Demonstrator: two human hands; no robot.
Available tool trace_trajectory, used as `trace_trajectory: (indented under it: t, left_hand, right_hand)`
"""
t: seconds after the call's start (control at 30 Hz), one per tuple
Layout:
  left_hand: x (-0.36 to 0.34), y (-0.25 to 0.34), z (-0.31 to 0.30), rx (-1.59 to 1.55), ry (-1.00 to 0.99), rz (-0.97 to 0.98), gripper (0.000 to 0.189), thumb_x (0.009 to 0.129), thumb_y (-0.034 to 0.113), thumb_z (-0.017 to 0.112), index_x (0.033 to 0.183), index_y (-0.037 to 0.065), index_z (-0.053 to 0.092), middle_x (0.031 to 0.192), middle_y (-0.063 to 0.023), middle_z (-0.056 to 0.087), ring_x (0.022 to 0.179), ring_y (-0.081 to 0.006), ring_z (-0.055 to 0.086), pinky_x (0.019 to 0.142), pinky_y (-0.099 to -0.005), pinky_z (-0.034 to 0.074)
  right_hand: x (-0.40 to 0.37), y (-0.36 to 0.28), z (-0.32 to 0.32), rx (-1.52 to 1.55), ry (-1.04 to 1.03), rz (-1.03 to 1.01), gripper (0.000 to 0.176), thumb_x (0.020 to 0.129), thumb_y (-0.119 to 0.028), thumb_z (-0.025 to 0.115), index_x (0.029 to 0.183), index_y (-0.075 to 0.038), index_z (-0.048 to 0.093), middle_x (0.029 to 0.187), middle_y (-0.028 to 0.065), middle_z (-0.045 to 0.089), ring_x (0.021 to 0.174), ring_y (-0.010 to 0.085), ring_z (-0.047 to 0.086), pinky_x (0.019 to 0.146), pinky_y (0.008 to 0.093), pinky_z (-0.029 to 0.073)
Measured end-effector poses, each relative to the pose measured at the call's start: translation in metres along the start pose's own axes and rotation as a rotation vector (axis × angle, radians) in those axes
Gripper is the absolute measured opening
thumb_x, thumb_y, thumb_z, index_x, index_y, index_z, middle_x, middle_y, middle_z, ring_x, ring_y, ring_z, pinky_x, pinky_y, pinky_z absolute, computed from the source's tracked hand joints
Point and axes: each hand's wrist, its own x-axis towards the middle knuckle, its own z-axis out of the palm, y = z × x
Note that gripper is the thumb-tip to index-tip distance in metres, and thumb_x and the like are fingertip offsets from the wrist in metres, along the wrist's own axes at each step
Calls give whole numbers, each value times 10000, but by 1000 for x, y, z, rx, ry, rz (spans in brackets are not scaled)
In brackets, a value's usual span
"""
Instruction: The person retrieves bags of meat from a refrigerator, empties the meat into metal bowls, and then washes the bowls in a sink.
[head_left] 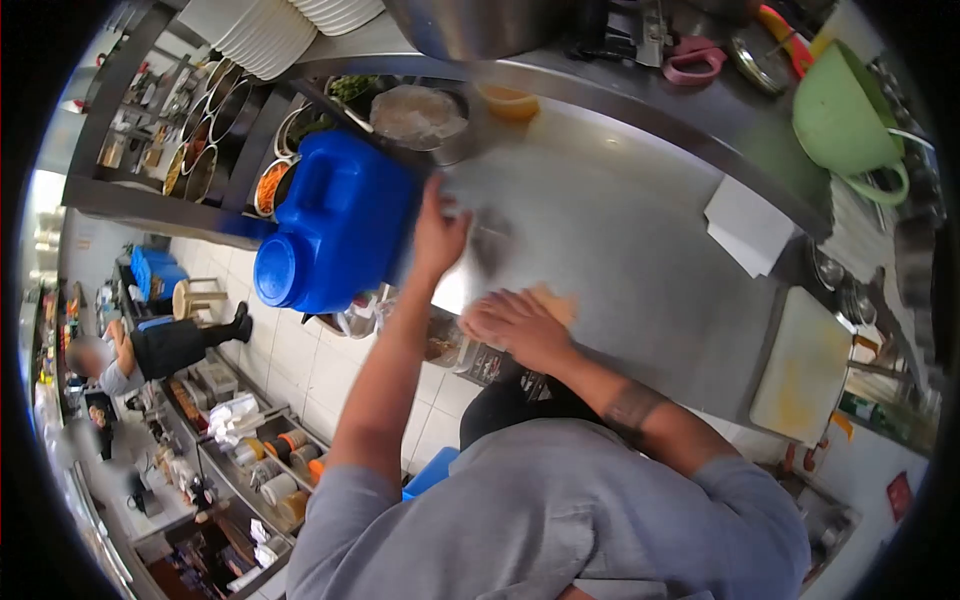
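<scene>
My left hand [440,232] is raised beside the blue plastic jerrycan [345,205], its fingers apart and nothing visible in them. The jerrycan stands at the left end of the steel counter [650,260], its round cap facing me. Near the counter's front edge, my right hand [520,325] presses down with its fingers bunched over a pale tan cloth [556,303]. Most of that cloth is hidden under the palm and fingers. A blurred grey patch shows on the steel between my two hands.
Behind the jerrycan sits a metal pot with a plastic bag [418,115]; an orange-yellow bowl [508,102] is beside it. White paper [750,225] and a cutting board [803,365] lie right. A green cup [848,125] sits on the shelf. Another person [165,350] stands at far left.
</scene>
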Motion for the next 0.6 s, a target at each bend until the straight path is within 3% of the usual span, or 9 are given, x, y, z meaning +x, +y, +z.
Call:
trace_trajectory:
  t: [0.1, 0.13, 0.17, 0.2, 0.23, 0.37, 0.43, 0.53, 0.6]
  left_hand:
    - [103, -55, 24, 213, -5, 17, 861, 844, 242, 724, 1588, 115, 308, 1325, -304, 573, 1161, -425, 604, 1022, -463, 484]
    - [123, -63, 27, 256, -82, -74, 745, 849, 275, 712, 1512, 88, 430, 1359, -329, 551, 1250, -463, 540, 1080, -484, 438]
    - [123, -59, 30, 197, -66, -100, 682, 853, 279, 714, 1459, 76, 478, 1375, -329, 544, 1255, -467, 532, 1082, -488, 431]
    - [120, -52, 28, 141, -49, -131, 621, 856, 283, 715, 1406, 65, 526, 1391, -330, 536, 1260, -470, 523, 1084, -493, 423]
    - [115, -49, 27, 134, -66, -118, 621, 856, 283, 715, 1406, 65, 526, 1391, -330, 536, 1260, -470, 523, 1084, -493, 423]
    - [64, -47, 22, 178, -4, 73, 550, 836, 329, 793, 1277, 63, 599, 1228, -262, 651, 1208, -461, 534, 1034, -504, 442]
    - [32, -61, 33, 54, -30, 150, 459, 764, 290, 874, 1086, 33, 672, 1070, -243, 679, 1085, -439, 602, 936, -494, 483]
    - [-27, -25, 41, 34, -7, 166, 410, 694, 268, 930, 878, 8, 673, 887, -214, 697, 846, -392, 668, 780, -466, 519]
    - [-35, -9, 56, 63, -100, 117, 399, 705, 268, 928, 839, 3, 663, 808, -184, 693, 765, -337, 664, 736, -423, 518]
  right_hand:
    - [-84, 3, -74, 63, 110, 320, 396, 982, -234, 560, 1368, -149, 593, 1493, 76, 511, 1405, 306, 454, 1201, 483, 302]
    - [-146, 44, -40, -203, 227, 532, 426, 978, -136, 491, 1395, -120, 575, 1487, 142, 528, 1403, 350, 458, 1215, 471, 290]
    - [-200, 68, -38, -107, 335, 756, 447, 970, -101, 484, 1412, -60, 543, 1466, 161, 538, 1382, 369, 468, 1205, 472, 299]
    - [-259, 100, -21, -394, 507, 696, 463, 984, -111, 484, 1443, -60, 510, 1470, 174, 529, 1381, 376, 466, 1196, 471, 307]
    - [-294, 97, -47, -313, 444, 908, 474, 1000, -160, 501, 1461, -53, 484, 1488, 170, 511, 1375, 382, 468, 1184, 473, 322]
    - [-327, 103, -77, -440, 778, 1183, 483, 972, -172, 513, 1440, -52, 500, 1435, 180, 544, 1322, 354, 523, 1110, 455, 412]
    - [-283, 97, -70, -495, 652, 1735, 427, 995, -169, 516, 1411, -70, 520, 1373, 132, 579, 1296, 301, 550, 1063, 444, 444]
    - [-190, 81, -8, -822, 835, 1374, 507, 957, -276, 541, 1429, -93, 501, 1420, 132, 527, 1359, 314, 467, 1121, 469, 367]
    - [-116, 37, 4, -523, 955, 1050, 633, 838, -236, 679, 1432, -136, 483, 1434, 120, 505, 1394, 336, 409, 1145, 491, 323]
